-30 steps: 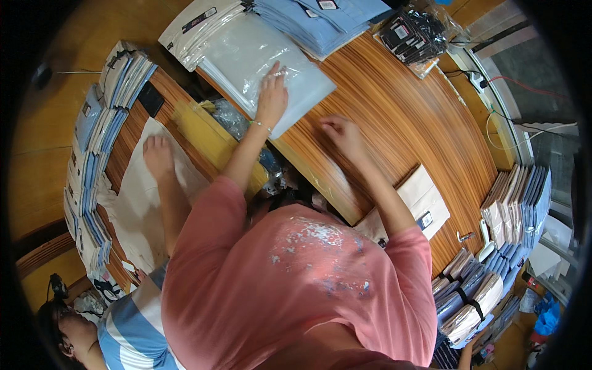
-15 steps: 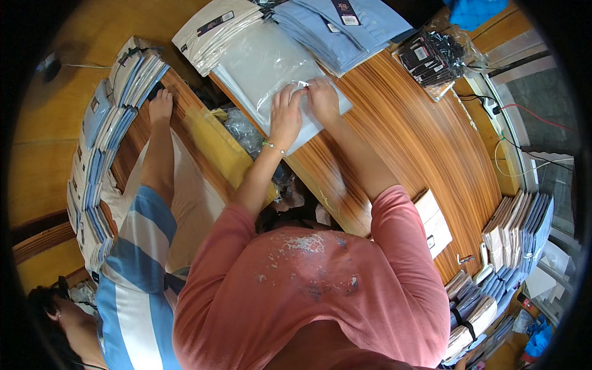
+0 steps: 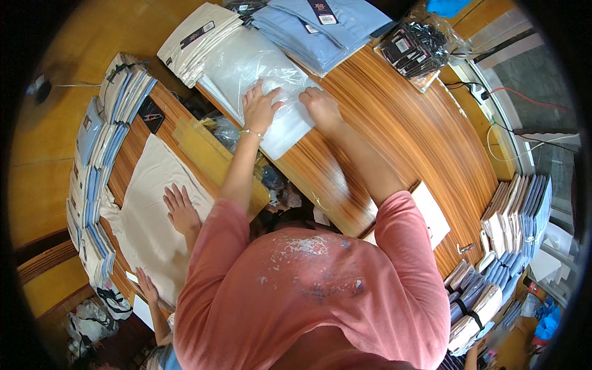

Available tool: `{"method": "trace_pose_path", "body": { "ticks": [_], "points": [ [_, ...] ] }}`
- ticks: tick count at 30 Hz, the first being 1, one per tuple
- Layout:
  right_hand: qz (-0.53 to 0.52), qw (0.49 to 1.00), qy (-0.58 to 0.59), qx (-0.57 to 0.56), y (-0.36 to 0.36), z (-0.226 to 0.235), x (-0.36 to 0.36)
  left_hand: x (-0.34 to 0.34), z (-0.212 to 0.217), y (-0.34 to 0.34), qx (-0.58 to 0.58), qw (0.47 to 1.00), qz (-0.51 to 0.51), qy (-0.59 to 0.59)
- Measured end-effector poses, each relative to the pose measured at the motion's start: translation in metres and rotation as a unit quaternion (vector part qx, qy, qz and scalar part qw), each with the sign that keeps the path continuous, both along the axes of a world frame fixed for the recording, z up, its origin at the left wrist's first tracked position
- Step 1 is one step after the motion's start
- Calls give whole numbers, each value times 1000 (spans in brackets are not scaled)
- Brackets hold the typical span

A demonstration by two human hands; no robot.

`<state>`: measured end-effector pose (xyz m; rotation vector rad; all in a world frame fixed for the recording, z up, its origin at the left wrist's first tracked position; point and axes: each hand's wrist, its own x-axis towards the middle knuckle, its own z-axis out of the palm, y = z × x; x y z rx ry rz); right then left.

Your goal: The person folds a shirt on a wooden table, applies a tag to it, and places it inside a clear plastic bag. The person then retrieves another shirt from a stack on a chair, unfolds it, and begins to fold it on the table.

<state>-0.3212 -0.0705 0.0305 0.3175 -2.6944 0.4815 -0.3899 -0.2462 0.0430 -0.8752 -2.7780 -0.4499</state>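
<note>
On the wooden table, a stack of clear plastic bags (image 3: 280, 140) lies in front of me. My left hand (image 3: 260, 110) rests on it with the fingers apart, pressing on the film. To its right, my right hand (image 3: 320, 108) is closed with curled fingers at the edge of the top plastic bag (image 3: 271, 65). The film looks wrinkled and shiny between and beyond my hands. Behind the bags on the left are folded cream shirts (image 3: 200, 43) with dark tags. Folded light blue shirts (image 3: 314, 31) lie to the right of these.
A co-worker's hands (image 3: 182, 211) lie flat on a cream garment (image 3: 157, 197) at the left table. Stacked shirts (image 3: 102, 160) line that table's far side, near a dark phone (image 3: 150, 116). Packaged black tags (image 3: 413, 52) sit back right. More shirt stacks (image 3: 515, 213) stand right.
My hands have moved apart; the left has opened and slid left across the film. The co-worker's arm has drawn back from the far stack, and both their hands now rest on the cream garment.
</note>
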Motion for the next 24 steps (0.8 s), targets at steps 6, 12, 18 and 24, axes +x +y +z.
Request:
{"method": "trace_pose_path", "body": {
  "ticks": [6, 12, 18, 24],
  "points": [
    [-4, 1000, 6, 12, 9, -2, 18, -7, -3, 2, -29, 999, 9, -14],
    [-34, 996, -68, -47, 5, 8, 42, -9, -2, 0, -2, 999, 8, -35],
    [-28, 993, -84, -81, 2, 14, 65, -19, -8, -1, 7, 999, -17, -51],
    [-60, 985, -152, -57, 24, 31, 125, -21, -26, 2, 26, 997, -11, -66]
  ]
}}
